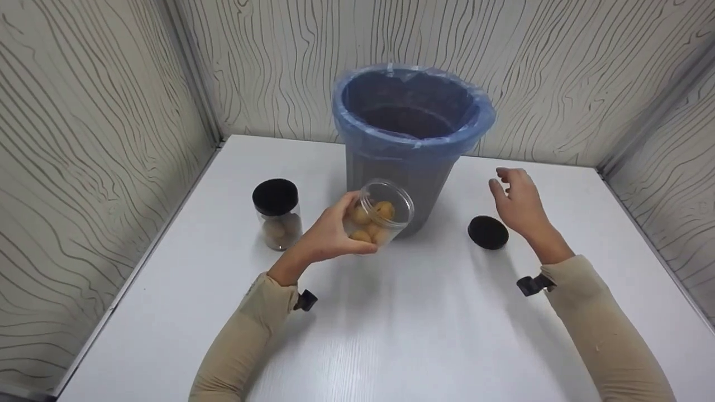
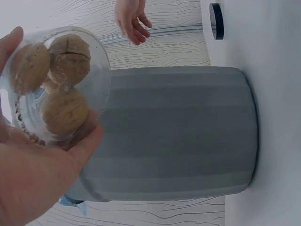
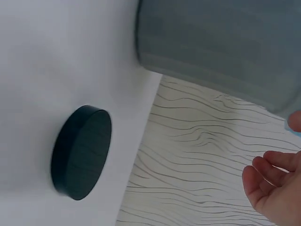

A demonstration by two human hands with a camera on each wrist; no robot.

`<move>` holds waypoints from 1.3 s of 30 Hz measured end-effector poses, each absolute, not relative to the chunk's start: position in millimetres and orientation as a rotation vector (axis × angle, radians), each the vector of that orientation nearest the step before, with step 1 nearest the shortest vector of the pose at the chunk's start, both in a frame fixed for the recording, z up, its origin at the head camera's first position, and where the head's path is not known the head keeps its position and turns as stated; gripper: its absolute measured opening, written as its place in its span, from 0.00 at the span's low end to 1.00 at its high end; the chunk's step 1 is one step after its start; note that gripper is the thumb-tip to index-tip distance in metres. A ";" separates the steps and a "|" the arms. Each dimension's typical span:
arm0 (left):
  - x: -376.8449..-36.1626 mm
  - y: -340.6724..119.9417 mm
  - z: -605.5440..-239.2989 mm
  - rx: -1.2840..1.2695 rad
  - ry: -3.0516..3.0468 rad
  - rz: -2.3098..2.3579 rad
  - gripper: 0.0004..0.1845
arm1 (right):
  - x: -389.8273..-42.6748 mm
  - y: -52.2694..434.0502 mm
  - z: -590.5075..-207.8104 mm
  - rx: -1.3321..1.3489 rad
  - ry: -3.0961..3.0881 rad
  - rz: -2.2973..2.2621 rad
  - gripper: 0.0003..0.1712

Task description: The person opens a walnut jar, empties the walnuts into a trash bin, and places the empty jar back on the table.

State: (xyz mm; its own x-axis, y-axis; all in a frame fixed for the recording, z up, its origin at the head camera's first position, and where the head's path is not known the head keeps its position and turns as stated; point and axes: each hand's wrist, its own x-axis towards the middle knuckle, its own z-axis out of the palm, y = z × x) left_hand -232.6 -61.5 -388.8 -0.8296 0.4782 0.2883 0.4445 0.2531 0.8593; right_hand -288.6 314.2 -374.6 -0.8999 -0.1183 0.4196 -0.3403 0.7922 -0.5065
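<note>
My left hand (image 1: 329,237) grips a clear, lidless plastic jar (image 1: 397,207), tilted with its mouth up and to the right. It hangs above the table, in front of the bin. Several round brown walnuts (image 2: 66,110) lie inside it, with small crumbs along the wall in the left wrist view. My right hand (image 1: 519,202) hovers in the air at the right with loosely bent fingers and holds nothing. Closest to it is a round black lid (image 1: 488,232) on the table, which the right wrist view also shows.
A grey bin (image 2: 178,134) with a blue bag (image 1: 391,146) over its rim stands at the back of the white table (image 1: 424,340). To the left is a second jar (image 1: 277,215), upright, with a black lid and brown round pieces inside. Patterned walls surround the table.
</note>
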 end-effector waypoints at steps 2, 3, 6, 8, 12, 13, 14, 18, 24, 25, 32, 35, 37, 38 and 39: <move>-232.3 -63.5 -386.4 0.902 2.480 1.676 0.50 | -285.5 310.0 -363.6 0.368 -2.553 0.863 0.25; -232.3 -64.5 -385.4 0.901 2.492 1.675 0.51 | -284.1 308.0 -358.2 0.375 -2.521 0.876 0.24; -231.8 -67.5 -382.6 0.901 2.511 1.679 0.51 | -280.7 300.7 -343.4 0.375 -2.440 0.900 0.23; -231.3 -69.3 -380.7 0.901 2.518 1.687 0.51 | -279.8 294.7 -334.8 0.362 -2.393 0.914 0.24; -231.1 -71.9 -375.3 0.905 2.516 1.731 0.50 | -280.0 280.8 -318.9 0.323 -2.316 0.958 0.24; -231.2 -72.3 -373.9 0.908 2.512 1.742 0.49 | -279.9 277.5 -315.4 0.316 -2.297 0.973 0.24; -231.3 -72.8 -372.6 0.915 2.507 1.754 0.49 | -280.0 274.1 -312.1 0.314 -2.275 0.982 0.24; -231.5 -75.0 -367.9 0.926 2.500 1.775 0.47 | -281.1 261.0 -300.7 0.327 -2.214 0.990 0.23; -231.3 -77.6 -357.7 0.905 2.459 1.817 0.47 | -287.0 245.4 -289.8 0.342 -2.216 1.006 0.25; -231.1 -77.9 -355.8 0.904 2.449 1.827 0.47 | -288.0 243.4 -289.0 0.347 -2.218 1.010 0.26; -231.1 -80.0 -343.0 0.827 2.488 1.850 0.47 | -294.9 233.7 -288.6 0.324 -2.319 1.039 0.32; -231.7 -82.5 -336.5 0.756 2.474 1.871 0.48 | -297.5 231.4 -288.3 0.310 -2.362 1.039 0.35; -232.4 -85.6 -331.4 0.729 2.447 1.894 0.48 | -298.7 230.3 -288.1 0.302 -2.385 1.036 0.37; -232.9 -87.3 -328.5 0.731 2.447 1.892 0.48 | -299.2 230.0 -288.0 0.302 -2.396 1.031 0.37; -233.9 -88.8 -325.5 0.744 2.444 1.904 0.48 | -299.5 229.7 -288.1 0.305 -2.405 1.025 0.37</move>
State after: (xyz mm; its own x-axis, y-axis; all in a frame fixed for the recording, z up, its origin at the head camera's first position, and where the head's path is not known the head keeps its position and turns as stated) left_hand -233.9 -88.8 -325.5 -0.8899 0.3317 0.3132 0.3848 0.1770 0.9059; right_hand -299.5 229.7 -288.1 -0.8477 -0.0080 0.5304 -0.3881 0.6909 -0.6099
